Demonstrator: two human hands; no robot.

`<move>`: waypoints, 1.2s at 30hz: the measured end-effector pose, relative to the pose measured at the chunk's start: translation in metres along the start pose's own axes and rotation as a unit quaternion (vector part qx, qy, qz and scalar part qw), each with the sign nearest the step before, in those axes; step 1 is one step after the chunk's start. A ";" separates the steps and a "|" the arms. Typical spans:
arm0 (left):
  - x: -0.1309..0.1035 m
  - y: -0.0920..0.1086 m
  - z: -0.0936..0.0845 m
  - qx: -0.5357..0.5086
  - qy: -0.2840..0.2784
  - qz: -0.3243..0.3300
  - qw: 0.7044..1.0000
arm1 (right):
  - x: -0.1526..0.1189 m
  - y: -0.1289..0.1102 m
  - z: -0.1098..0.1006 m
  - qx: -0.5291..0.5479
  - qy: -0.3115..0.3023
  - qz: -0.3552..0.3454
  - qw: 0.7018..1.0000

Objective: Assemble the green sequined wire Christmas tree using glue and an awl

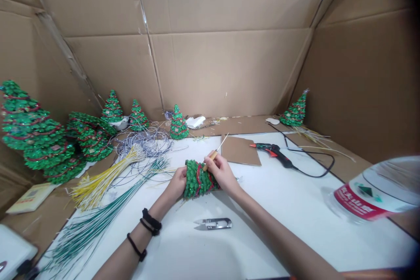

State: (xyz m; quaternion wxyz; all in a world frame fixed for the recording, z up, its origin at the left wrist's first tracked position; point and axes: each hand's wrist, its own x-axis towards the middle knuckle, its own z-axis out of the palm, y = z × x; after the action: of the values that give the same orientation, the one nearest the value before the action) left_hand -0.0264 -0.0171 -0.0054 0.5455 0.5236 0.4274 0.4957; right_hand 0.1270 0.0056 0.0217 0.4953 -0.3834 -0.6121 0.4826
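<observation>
A green Christmas tree ornament [193, 183] with a red garland lies tilted on its side over the white tabletop. My left hand [178, 182] is closed round its left end. In my right hand [222, 171] is an awl [213, 155] with a wooden handle, its thin metal tip pointing up and away to the right. The lower part of that hand is against the tree's right side. Thread snips [214, 224] lie on the table just below the tree, apart from both hands.
Green wires [108, 214], yellow wires [98, 183] and tangled purple wire [144, 142] lie at left. More decorated trees [36, 131] stand along the left and back. A glue gun [274, 153] with its cord, a cardboard piece [241, 151] and a plastic jar [370, 190] are at right.
</observation>
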 end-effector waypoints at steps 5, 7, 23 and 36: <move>-0.001 0.022 -0.013 0.122 -0.014 -0.002 0.992 | -0.001 -0.003 0.002 -0.022 0.021 -0.016 0.999; -0.005 0.029 -0.017 0.070 0.020 -0.035 0.997 | -0.001 -0.004 0.003 -0.026 0.027 -0.014 0.999; -0.029 0.027 0.007 -0.514 0.194 -0.016 0.836 | -0.005 -0.003 0.009 0.039 0.027 -0.001 0.999; -0.015 0.020 0.023 -0.278 0.346 -0.063 0.894 | -0.005 -0.009 0.006 0.064 0.008 0.017 0.998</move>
State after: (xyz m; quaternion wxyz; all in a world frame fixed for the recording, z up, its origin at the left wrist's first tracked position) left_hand -0.0074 -0.0362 0.0155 0.5168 0.1175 0.4657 0.7086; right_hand 0.1227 -0.0024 0.0287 0.5149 -0.3652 -0.5694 0.5265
